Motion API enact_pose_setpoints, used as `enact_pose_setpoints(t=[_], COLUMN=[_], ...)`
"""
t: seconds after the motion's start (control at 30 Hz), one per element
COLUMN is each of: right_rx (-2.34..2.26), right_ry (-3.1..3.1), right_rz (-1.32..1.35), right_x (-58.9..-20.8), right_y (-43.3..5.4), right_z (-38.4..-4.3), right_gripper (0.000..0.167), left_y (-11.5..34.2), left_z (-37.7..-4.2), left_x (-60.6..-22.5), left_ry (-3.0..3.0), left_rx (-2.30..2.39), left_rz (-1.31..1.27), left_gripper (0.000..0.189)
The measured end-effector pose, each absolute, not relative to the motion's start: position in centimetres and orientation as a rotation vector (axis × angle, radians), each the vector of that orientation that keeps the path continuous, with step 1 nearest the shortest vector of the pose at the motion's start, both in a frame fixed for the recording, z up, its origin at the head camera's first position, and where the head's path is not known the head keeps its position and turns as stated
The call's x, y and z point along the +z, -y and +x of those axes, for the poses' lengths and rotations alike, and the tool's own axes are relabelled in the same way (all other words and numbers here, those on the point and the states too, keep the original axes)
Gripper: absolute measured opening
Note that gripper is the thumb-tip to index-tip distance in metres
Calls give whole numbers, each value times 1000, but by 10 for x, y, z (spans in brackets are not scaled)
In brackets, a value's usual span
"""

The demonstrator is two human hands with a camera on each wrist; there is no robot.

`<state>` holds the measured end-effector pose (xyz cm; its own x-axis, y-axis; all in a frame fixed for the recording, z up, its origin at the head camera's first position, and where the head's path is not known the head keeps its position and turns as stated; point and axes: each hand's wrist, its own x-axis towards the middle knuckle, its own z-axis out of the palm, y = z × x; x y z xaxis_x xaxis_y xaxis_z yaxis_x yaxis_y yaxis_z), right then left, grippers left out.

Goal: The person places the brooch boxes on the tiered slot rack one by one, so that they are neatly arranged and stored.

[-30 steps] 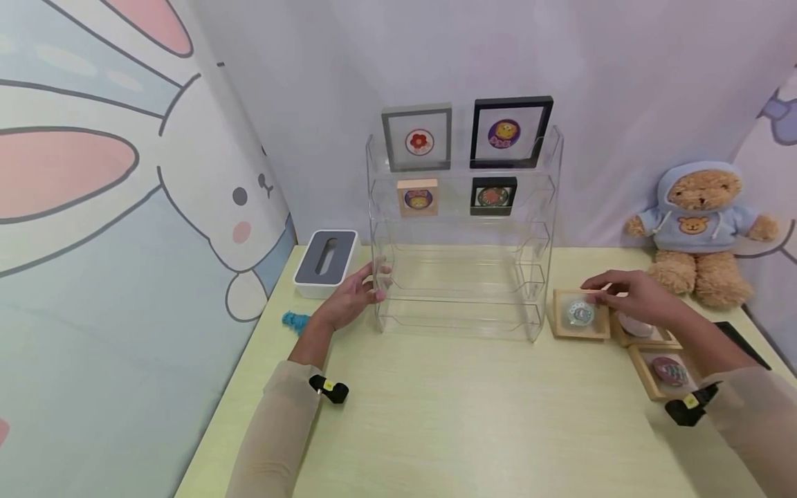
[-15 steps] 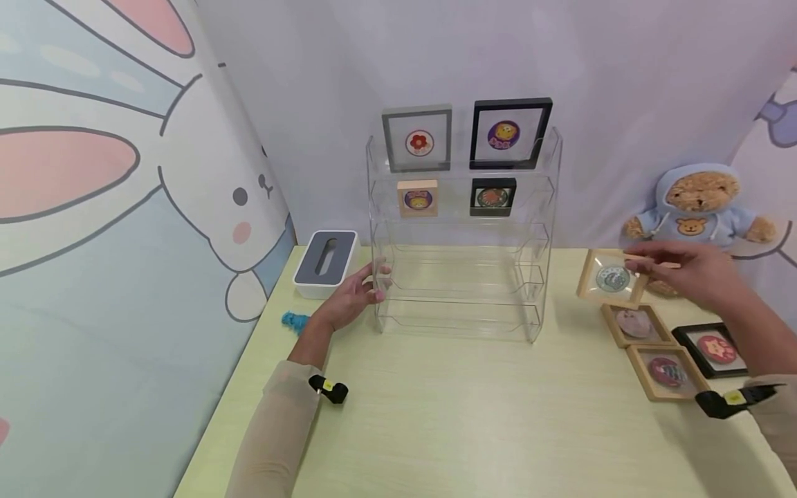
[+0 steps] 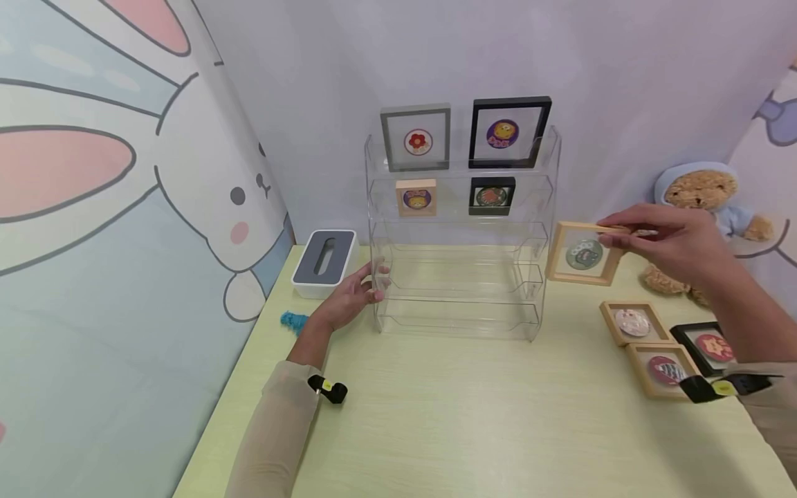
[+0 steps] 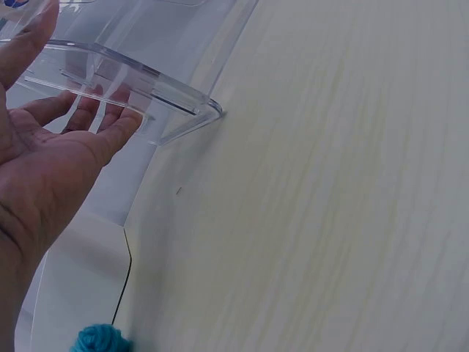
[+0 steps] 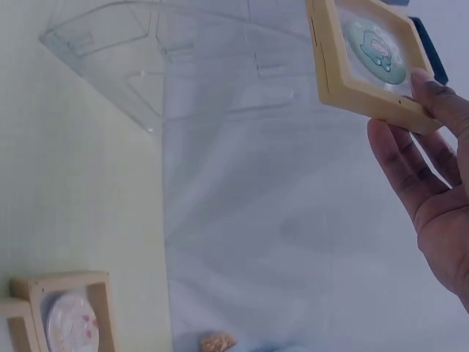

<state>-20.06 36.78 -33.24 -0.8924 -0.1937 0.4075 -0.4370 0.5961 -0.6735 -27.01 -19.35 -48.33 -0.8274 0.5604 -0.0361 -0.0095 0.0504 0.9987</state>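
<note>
My right hand pinches a light wooden frame by its right edge, thumb in front and fingers behind. The frame is raised off the table beside the right side of a clear display rack. A round green badge shows behind its clear pane. My left hand holds the rack's left side low down; in the left wrist view, its fingertips show at the clear plastic. On the upper tiers stand a grey frame, a large black frame, a small wooden frame and a small black frame.
Two wooden frames and a black frame lie at the table's right. A teddy bear sits behind my right hand. To the rack's left are a white box with a slotted grey top and a small blue item.
My right hand has picked up the wooden frame with the green badge from the table, tilted it upright and brought it up and left towards the rack. The left hand has stayed in place.
</note>
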Motion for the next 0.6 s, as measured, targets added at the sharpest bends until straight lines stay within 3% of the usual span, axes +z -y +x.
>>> enact_pose_setpoints(t=[0.47, 0.6], right_rx=[1042, 983], right_ry=[2150, 2075], right_rz=[882, 914], right_x=[-325, -329], right_y=[-241, -214], right_z=[-231, -244], right_gripper=[33, 32], left_y=[195, 194], left_z=[-272, -272], left_x=[-484, -484], left_ry=[-1921, -1911], left_rx=[1824, 1835], left_rz=[561, 558], left_gripper=[83, 76])
